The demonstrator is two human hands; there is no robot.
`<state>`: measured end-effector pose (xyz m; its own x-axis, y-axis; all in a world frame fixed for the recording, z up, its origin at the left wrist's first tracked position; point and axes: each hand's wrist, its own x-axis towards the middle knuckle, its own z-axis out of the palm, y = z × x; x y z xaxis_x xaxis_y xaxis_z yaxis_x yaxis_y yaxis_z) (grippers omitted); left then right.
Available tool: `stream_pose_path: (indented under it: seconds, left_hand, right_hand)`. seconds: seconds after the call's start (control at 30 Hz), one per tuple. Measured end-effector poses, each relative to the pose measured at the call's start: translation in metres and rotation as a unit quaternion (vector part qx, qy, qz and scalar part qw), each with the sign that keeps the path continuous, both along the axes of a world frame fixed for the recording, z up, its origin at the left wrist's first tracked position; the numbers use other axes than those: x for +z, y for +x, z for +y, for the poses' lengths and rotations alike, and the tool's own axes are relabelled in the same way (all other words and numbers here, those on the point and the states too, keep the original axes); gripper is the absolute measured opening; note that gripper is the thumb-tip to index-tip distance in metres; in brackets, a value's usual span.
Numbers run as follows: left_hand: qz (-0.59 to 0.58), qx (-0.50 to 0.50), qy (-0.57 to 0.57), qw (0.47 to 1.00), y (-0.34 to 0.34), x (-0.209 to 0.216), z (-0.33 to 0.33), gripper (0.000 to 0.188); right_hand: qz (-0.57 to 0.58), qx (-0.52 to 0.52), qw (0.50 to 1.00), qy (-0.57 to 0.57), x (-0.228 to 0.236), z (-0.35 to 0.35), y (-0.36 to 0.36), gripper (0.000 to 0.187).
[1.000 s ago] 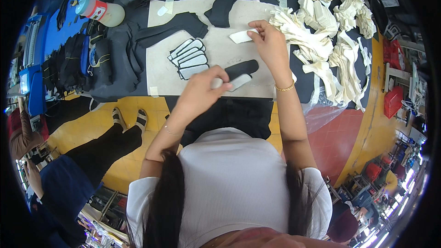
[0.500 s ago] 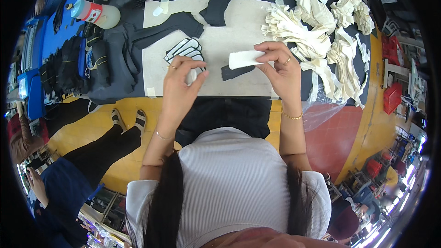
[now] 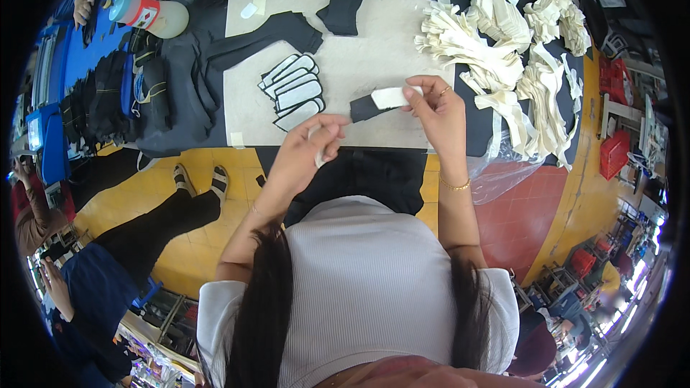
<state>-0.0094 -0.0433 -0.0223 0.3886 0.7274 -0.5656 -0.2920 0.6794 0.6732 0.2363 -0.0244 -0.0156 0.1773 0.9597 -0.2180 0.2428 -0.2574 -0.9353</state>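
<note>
Between the thumb and fingers of my right hand (image 3: 435, 106) is a white fabric strip (image 3: 389, 98), laid over the right part of a small dark fabric piece (image 3: 364, 108). My left hand (image 3: 309, 148) is curled around a small white piece (image 3: 319, 156), mostly hidden by the fingers. Its index fingertip reaches the left end of the dark piece. Just beyond my left hand lies a fanned stack of white pieces with dark edges (image 3: 297, 90), resting on a pale board (image 3: 248, 111).
Bundles of cream fabric strips (image 3: 471, 47) cover the table's right side. Dark fabric pieces (image 3: 188, 93) and a white bottle with a red label (image 3: 159, 17) occupy the left. A clear plastic bag (image 3: 503, 165) hangs at the front edge. Another person's legs (image 3: 172, 226) are at lower left.
My left hand has come nearer and rightward, uncovering the fanned stack and reaching the dark piece. My right hand has lowered the white strip onto the dark piece.
</note>
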Motion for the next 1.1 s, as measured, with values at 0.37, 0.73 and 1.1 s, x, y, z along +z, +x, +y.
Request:
stream_pose_path:
  seconds: [0.37,0.73,1.1]
  left_hand:
    - [-0.317,0.010,-0.192,0.929,0.008,0.006,0.017,0.097]
    - [-0.174,-0.022,-0.099,0.980,0.015,0.010,0.009,0.083]
    - [0.080,-0.012,0.127,0.989,0.004,0.012,-0.010,0.024]
  right_hand:
    - [-0.112,0.146,0.981,0.065,0.028,0.014,-0.023,0.031]
    - [0.055,0.150,0.987,0.020,0.035,-0.009,-0.038,0.010]
    - [0.126,0.069,0.989,-0.046,0.024,-0.020,-0.026,0.008]
